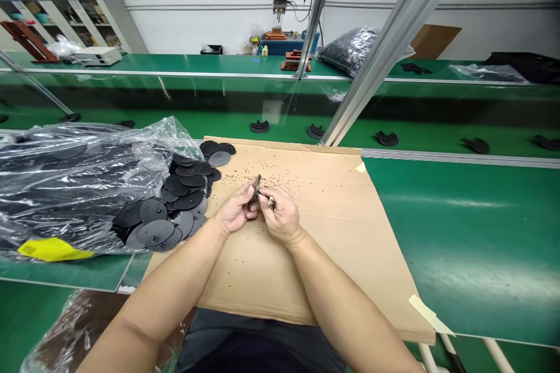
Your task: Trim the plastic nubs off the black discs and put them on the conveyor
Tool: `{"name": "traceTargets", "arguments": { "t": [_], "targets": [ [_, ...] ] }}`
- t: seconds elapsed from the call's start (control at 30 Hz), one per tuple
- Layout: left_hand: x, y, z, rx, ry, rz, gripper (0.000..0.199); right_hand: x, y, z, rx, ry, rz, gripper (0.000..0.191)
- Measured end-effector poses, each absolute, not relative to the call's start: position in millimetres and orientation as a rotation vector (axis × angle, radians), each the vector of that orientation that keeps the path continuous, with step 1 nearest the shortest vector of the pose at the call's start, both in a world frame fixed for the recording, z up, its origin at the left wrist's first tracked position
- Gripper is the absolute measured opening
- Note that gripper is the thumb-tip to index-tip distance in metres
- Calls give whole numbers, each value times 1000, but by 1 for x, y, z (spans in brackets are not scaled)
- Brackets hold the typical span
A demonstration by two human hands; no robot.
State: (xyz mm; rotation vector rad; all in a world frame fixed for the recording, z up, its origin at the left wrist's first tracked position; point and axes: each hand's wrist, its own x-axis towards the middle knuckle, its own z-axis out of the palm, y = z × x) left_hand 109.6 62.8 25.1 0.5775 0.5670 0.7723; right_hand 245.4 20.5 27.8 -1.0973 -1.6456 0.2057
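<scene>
Left hand [236,210] grips a small dark piece [255,189] right above the cardboard [306,280], and right hand [282,214] pinches narrow at its edge! Black discs [175,198] spill from a plastic bag [65,186] just beside, with dark specks scattered everywhere.

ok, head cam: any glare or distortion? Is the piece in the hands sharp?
Head view: wide-angle distortion makes the aluminium rail lean steeply; light glares in streaks on the green bench mat and the plastic bag; the dark piece between left hand and right hand looks slightly soft, detail hard to tell.
</scene>
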Motion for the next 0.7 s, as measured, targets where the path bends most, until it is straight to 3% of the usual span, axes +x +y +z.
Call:
{"name": "traceTargets", "arguments": {
  "t": [0.23,0.4,0.6,0.7],
  "targets": [
    [117,70,25,643,668,1055,46,248,24,20,-1136,-1334,449,16],
    [119,114,36,768,1058,1269,52,262,37,13,-1166,-919,550,17],
    [81,221,75,1761,1784,1324,34,265,39,14,-1182,-939,525,14],
    [64,264,86,2124,2143,1062,49,263,35,17,-1181,-1008,501,11]
  ]
}}
